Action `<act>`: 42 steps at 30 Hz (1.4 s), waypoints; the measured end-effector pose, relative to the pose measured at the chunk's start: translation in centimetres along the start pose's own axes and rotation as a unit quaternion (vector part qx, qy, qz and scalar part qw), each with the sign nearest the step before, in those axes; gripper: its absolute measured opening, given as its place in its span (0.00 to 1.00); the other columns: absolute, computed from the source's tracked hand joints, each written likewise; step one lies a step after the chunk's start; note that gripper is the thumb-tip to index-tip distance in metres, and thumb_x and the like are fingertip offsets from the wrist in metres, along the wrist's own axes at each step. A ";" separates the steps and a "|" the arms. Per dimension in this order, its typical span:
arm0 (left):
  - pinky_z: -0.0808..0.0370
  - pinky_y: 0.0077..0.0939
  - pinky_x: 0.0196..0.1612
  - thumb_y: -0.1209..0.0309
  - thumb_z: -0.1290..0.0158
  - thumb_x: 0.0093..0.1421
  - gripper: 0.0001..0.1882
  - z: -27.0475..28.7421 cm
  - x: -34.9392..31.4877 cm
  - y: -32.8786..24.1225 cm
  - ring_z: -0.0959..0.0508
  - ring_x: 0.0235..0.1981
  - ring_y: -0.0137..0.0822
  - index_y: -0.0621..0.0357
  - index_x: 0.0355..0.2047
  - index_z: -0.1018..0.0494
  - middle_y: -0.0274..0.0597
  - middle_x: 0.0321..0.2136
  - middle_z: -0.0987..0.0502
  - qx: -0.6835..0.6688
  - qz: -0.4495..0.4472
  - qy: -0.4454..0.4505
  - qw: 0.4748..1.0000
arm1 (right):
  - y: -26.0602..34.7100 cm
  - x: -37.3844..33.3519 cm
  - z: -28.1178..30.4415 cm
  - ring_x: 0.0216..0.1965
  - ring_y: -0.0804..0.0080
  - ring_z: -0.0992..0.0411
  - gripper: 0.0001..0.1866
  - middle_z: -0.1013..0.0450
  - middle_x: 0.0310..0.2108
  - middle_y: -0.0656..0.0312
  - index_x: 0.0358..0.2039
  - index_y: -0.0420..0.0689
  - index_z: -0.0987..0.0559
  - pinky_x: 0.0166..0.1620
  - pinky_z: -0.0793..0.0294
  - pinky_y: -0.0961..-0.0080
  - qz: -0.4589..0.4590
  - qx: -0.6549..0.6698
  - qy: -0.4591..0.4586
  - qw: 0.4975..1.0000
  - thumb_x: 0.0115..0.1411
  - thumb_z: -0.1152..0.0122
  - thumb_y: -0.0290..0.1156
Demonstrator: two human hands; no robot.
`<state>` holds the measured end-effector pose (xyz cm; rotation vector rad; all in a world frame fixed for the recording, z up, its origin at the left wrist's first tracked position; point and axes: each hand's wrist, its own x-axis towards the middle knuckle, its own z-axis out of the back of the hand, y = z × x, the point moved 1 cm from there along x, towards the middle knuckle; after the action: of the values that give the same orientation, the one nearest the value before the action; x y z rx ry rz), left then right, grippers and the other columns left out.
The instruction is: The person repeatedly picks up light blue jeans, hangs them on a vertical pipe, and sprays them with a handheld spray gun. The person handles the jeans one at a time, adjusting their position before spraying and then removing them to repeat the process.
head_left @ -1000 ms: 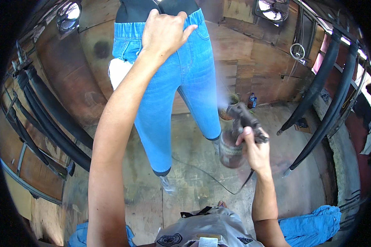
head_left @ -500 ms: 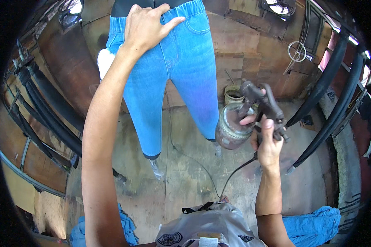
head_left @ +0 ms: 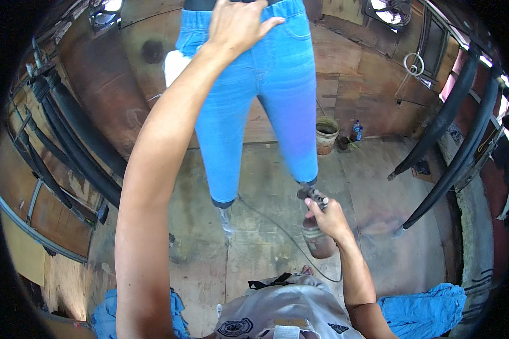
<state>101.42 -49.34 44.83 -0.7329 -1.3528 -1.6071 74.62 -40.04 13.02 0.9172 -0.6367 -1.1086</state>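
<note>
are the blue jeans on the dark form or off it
On: the blue jeans are pulled over the dark form, which shows above the waistband and below both leg hems.

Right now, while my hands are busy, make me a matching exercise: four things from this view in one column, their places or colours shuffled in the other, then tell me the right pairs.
Things
1. Jeans
2. Left hand
3. Spray gun
4. Bucket

Places or colours
A. On the floor, near the back wall
B. Blue, with a purple tint on one leg
C. Held in the right hand
D. At the front of the waistband

Right pairs: 1-B; 2-D; 3-C; 4-A
</note>
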 end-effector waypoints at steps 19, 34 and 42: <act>0.32 0.43 0.62 0.44 0.27 0.36 0.63 0.8 1.2 7.5 0.32 0.61 0.59 0.78 0.59 0.45 0.71 0.58 0.34 -0.284 0.416 0.009 0.864 | 7.8 -2.8 -5.8 0.27 0.79 0.24 0.24 0.22 0.29 0.59 0.61 0.39 0.28 0.33 0.23 0.75 0.010 0.097 -0.033 0.995 0.64 0.41 0.25; 0.34 0.57 0.61 0.50 0.27 0.41 0.55 2.9 2.5 3.1 0.39 0.63 0.58 0.70 0.58 0.45 0.64 0.58 0.37 -0.140 0.507 0.010 0.851 | 13.7 -5.1 -3.0 0.27 0.85 0.31 0.27 0.23 0.33 0.64 0.65 0.39 0.33 0.34 0.28 0.83 0.208 0.216 -0.110 0.947 0.65 0.45 0.21; 0.37 0.51 0.64 0.51 0.27 0.40 0.57 1.5 2.2 5.0 0.39 0.64 0.59 0.76 0.59 0.46 0.66 0.59 0.37 -0.118 0.474 0.002 0.872 | 0.7 -3.4 -6.6 0.26 0.62 0.21 0.17 0.21 0.24 0.51 0.50 0.41 0.21 0.34 0.23 0.66 0.019 -0.037 0.091 0.995 0.63 0.40 0.34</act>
<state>104.84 -48.49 49.29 -1.2839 -0.5840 -0.9520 79.21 -34.77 10.33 0.9259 -0.4591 -0.9955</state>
